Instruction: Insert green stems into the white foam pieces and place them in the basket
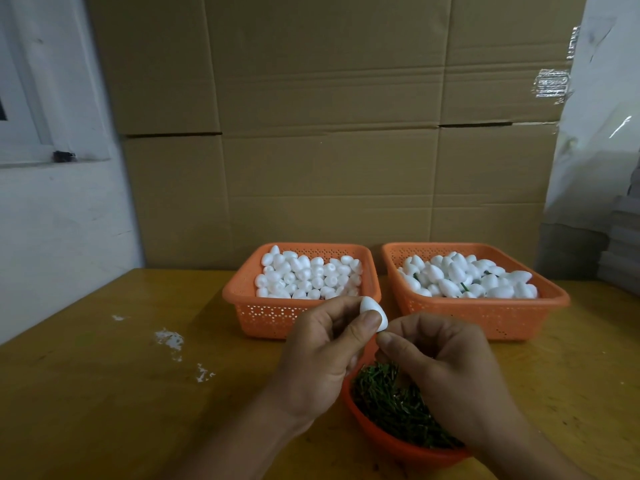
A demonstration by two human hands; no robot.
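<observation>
Pinching a white foam piece [374,312] above the bowl of green stems [394,403], the left hand [322,355] held it while the right hand's [440,362] curled fingertips met its tip; any stem between them was hidden.

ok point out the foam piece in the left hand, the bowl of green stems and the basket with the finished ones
foam piece [373,311], head view, on its white side above the thumb
bowl of green stems [381,434], head view, on its orange rim at the left
basket with finished pieces [485,315], head view, on its front wall

Left hand [323,351] pinching with thumb and fingers, right hand [440,362] curled, fingertips meeting
</observation>
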